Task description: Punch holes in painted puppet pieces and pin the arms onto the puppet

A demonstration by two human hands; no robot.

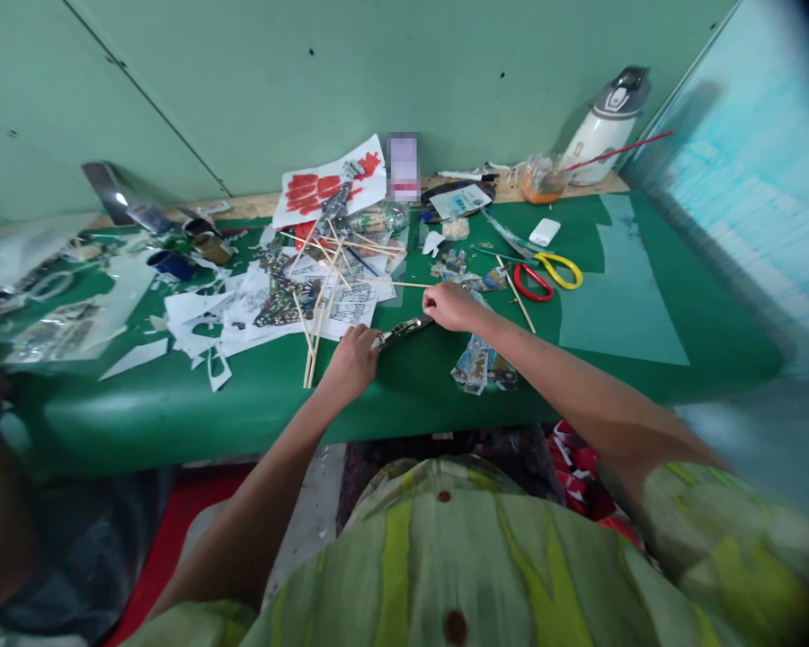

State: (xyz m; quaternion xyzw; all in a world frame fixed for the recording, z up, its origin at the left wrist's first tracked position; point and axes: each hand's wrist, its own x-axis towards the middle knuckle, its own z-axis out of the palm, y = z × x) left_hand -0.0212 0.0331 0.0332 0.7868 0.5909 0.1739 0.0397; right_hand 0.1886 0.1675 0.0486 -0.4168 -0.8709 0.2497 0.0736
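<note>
My left hand (pixel 352 359) rests on the green table (pixel 418 377) with its fingers closed on one end of a small patterned paper strip (pixel 403 330). My right hand (pixel 450 305) is closed in a pinch on the strip's other end. The strip lies between the hands, just above the table surface. A small stack of patterned paper cut-outs (pixel 480 365) lies just right of my right forearm. Several thin wooden sticks (pixel 316 323) lie fanned out to the left of my left hand, over printed paper sheets (pixel 289 301).
Red-handled (pixel 532 282) and yellow-handled scissors (pixel 562 270) lie beyond my right hand. A white jug (pixel 603 126), a glass cup with orange liquid (pixel 543 180) and a red-printed sheet (pixel 327 187) stand near the wall. Paper scraps cover the left part. Another person's arm (pixel 0 503) shows at the left edge.
</note>
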